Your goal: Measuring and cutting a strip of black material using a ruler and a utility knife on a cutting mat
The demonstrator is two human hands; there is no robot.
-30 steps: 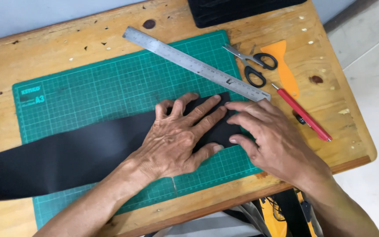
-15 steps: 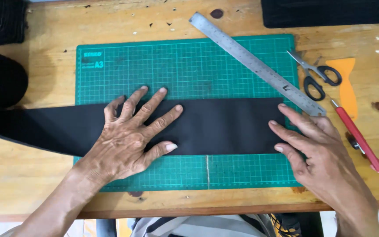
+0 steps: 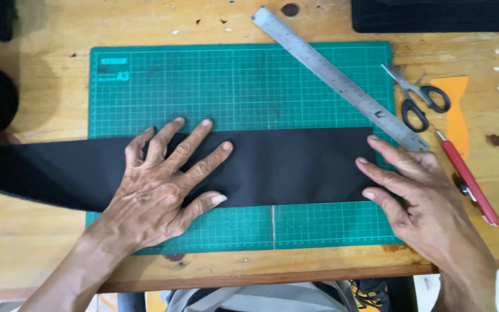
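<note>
Black strip (image 3: 295,167) lying across green mat (image 3: 238,81), pinned flat by spread left hand (image 3: 163,190) and right hand (image 3: 423,196), fingers wide, possibly creasing under uneven pressing.

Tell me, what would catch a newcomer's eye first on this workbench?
Most striking is the long black strip lying flat across a green cutting mat, with the left hand spread on it and the right hand at its right end. Next, a steel ruler lies slantwise over the mat's upper right corner. Beside it on the wooden table lie black-handled scissors and a red-handled knife.
</note>
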